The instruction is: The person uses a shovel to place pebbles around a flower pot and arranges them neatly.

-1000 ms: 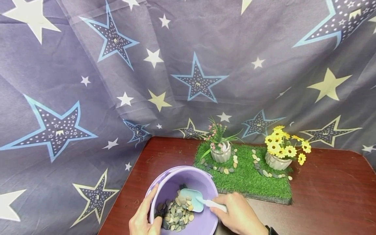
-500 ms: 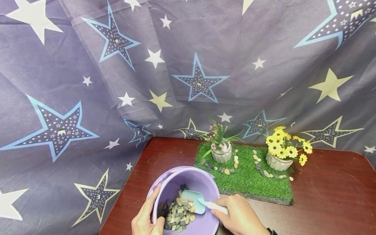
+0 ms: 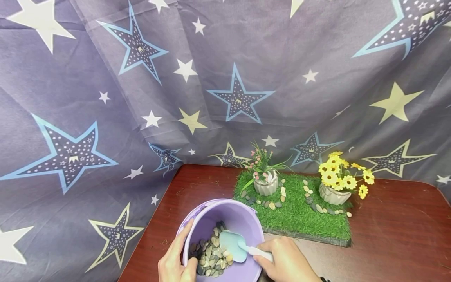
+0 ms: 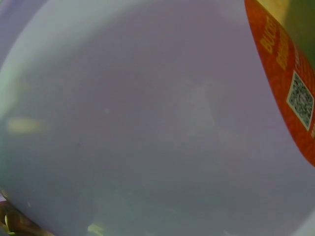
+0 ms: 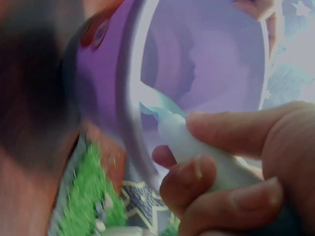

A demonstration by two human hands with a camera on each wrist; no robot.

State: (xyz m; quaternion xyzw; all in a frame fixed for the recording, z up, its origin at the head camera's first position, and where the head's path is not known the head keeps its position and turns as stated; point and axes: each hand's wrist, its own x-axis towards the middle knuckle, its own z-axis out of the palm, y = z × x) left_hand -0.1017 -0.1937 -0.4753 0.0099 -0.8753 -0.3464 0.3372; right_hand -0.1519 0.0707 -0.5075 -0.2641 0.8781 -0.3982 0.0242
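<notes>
A purple bucket [image 3: 246,219] leans tilted at the front of the table, its mouth toward me. Inside it lies a heap of grey, tan and dark pebbles [image 3: 211,256]. My left hand [image 3: 175,258] grips the bucket's left rim, fingers outside and thumb over the edge. My right hand [image 3: 285,258] holds a toy shovel [image 3: 258,253] by its white handle, and the light blue blade is inside the bucket against the right side of the pebbles. The right wrist view shows thumb and fingers wrapped round the handle. Only the bucket's purple wall [image 4: 147,123] and an orange label [image 4: 290,83] fill the left wrist view.
Behind the bucket lies an artificial grass mat [image 3: 299,219] on the red-brown table [image 3: 398,235]. On it stand a pot with pink flowers [image 3: 266,186] and a pot with yellow flowers [image 3: 334,194], each partly ringed by pebbles. A star-patterned cloth [image 3: 282,47] hangs behind.
The shovel blade has shifted slightly right and down inside the bucket, with my right hand moving slightly downward. My left hand keeps its grip on the rim.
</notes>
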